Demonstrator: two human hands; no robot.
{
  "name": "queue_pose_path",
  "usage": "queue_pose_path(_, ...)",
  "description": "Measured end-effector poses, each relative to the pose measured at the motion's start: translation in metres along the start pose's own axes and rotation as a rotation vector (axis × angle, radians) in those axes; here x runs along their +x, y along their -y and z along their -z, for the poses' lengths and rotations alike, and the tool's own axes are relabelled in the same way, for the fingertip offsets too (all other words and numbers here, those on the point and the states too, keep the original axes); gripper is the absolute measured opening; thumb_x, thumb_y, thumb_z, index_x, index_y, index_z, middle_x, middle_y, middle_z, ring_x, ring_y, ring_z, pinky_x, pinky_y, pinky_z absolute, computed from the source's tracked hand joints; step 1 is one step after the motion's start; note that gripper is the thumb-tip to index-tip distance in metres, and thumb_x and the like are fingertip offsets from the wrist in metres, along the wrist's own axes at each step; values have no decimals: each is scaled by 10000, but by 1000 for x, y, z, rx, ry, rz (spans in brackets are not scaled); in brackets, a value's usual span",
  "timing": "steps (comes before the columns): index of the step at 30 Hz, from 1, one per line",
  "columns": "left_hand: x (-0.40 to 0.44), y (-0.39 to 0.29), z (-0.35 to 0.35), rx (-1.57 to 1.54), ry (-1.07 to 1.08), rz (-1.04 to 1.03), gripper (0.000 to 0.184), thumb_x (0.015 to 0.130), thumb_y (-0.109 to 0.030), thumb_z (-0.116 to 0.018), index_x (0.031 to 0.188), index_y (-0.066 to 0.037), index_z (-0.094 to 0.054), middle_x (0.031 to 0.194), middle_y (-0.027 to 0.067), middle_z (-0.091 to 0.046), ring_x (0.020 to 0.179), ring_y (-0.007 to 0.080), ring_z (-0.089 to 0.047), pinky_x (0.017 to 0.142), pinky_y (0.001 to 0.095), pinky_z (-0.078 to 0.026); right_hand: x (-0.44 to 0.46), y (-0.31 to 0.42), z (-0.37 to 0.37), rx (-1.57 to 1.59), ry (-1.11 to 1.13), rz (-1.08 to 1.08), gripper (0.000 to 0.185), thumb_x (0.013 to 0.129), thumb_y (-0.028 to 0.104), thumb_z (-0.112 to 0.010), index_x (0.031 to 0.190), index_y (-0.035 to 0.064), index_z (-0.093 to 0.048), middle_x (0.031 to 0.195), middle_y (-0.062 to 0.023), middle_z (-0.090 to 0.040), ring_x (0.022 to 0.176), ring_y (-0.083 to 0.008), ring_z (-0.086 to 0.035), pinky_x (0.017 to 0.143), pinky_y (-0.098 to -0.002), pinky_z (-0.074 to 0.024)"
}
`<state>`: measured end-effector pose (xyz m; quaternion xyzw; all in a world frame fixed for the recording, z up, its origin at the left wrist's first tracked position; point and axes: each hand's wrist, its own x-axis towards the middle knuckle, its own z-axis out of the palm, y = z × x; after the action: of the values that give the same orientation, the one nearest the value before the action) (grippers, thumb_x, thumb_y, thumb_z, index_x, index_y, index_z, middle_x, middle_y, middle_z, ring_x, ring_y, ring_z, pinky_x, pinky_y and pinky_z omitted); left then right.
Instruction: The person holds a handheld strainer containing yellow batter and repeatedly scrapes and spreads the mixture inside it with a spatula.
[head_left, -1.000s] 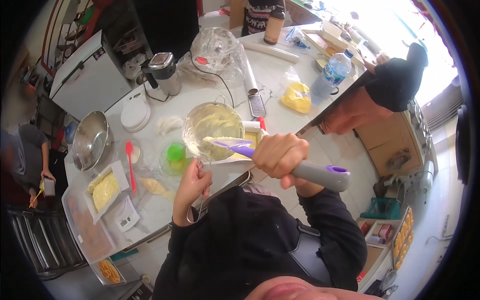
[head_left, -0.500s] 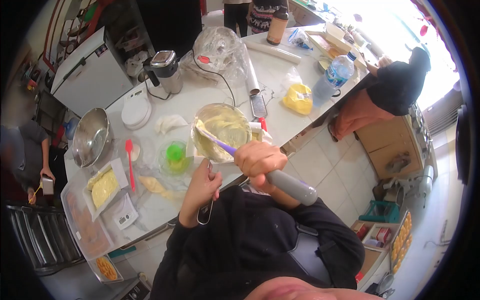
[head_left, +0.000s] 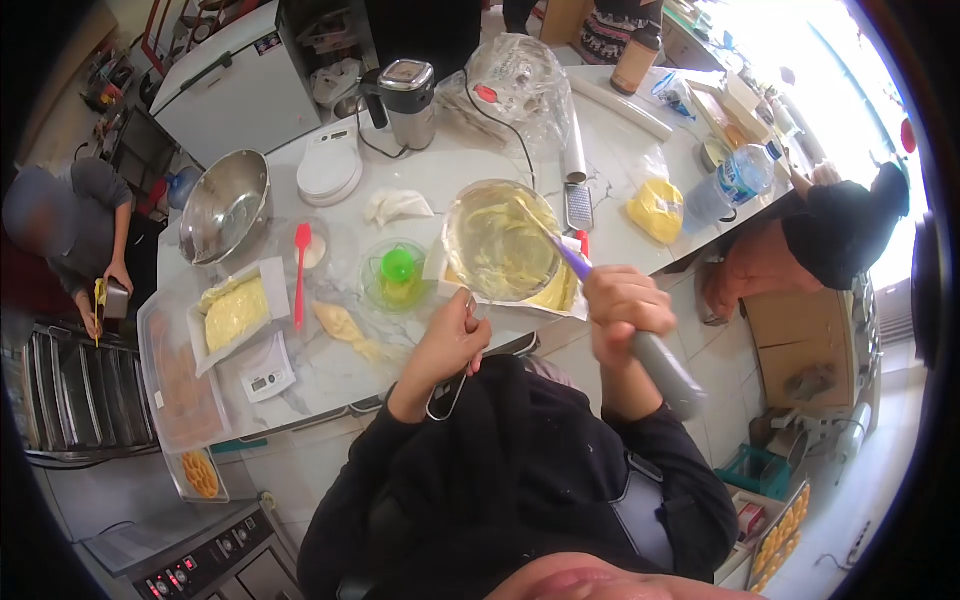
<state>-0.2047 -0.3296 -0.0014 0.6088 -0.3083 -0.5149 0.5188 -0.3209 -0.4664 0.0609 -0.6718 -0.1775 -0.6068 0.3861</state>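
Observation:
My left hand is closed round the metal handle of a steel bowl, whose inside is smeared with yellow batter. In my right hand is the grey and purple handle of a spatula; its tip lies against the bowl's inner wall. Partly under the bowl is a paper-lined tray with yellow batter. To the left lie a green-topped item on a clear dish, a piping bag, a red spatula and a second lined tray of batter.
An empty steel bowl, white scale, mixer, grater, yellow bag and water bottle stand on the table. One person is at left holding a tin, another at right.
The view has shifted, so the table sits further right and up. The spatula has moved from above the bowl to its inner wall, across to the far side. Both hands keep their holds.

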Motion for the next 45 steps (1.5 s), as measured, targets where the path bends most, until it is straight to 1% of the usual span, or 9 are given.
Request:
queue_pose_path(10,3,1,12,-20,-32,-50,176,788,-51,-461,835,-5,-297,508,24,-416,338,79,-423,296,196,-322,-1,5,-7,611,420,-159,405,820,222,-543,495,24,-406,402,-32,-358,290,-160,-319,313,-274,-222)
queue_pose_path(13,2,3,17,-89,-8,-52,179,787,-54,-462,828,-11,-294,508,27,-416,341,80,-422,299,197,-320,19,3,12,837,604,-88,397,826,224,-537,509,20,-414,394,-24,-363,285,-148,-320,310,-258,-237)
queue_pose_path(23,3,12,-7,-4,53,-15,183,801,-57,-454,847,-6,-284,503,39,-415,342,88,-424,301,215,-332,-25,-15,-27,139,-108,-25,406,842,237,-498,518,39,-355,396,-19,-367,289,-133,-330,312,-250,-286)
queue_pose_path(26,5,14,-5,-21,-8,-22,185,799,-58,-455,831,-17,-278,499,37,-408,340,90,-426,300,214,-334,-21,-15,-19,368,96,-101,398,833,229,-515,515,32,-377,399,-19,-367,288,-140,-321,317,-257,-277)
queue_pose_path(27,5,14,-1,-31,-33,-14,186,798,-58,-456,827,-21,-276,499,35,-407,340,90,-426,299,213,-333,-19,-17,-16,581,260,-91,386,817,222,-539,516,20,-406,403,-22,-368,292,-149,-324,322,-261,-261)
queue_pose_path(30,5,17,9,-57,-78,-28,187,795,-58,-457,821,-30,-274,503,30,-404,337,91,-425,298,210,-330,1,0,-6,701,609,-140,364,816,192,-545,524,10,-426,406,-23,-376,298,-150,-335,321,-267,-257)
queue_pose_path(34,-1,7,16,-75,-28,-23,185,792,-60,-455,818,-34,-274,509,27,-405,335,90,-422,299,206,-328,14,3,13,805,560,-145,339,824,132,-528,528,-7,-435,407,-38,-341,289,-158,-313,316,-281,-213)
queue_pose_path(39,-2,7,12,-91,31,3,180,793,-65,-458,833,-27,-287,508,21,-405,339,84,-423,303,202,-330,22,-9,-4,684,882,96,325,796,108,-558,517,20,-416,455,-28,-318,351,-168,-334,342,-276,-245)
queue_pose_path(45,-6,9,10,-98,-18,-33,183,796,-67,-464,836,-19,-292,512,17,-407,344,77,-427,307,193,-336,-6,-38,-4,592,1078,34,334,740,122,-612,502,54,-387,470,-28,-317,365,-191,-349,351,-297,-253)
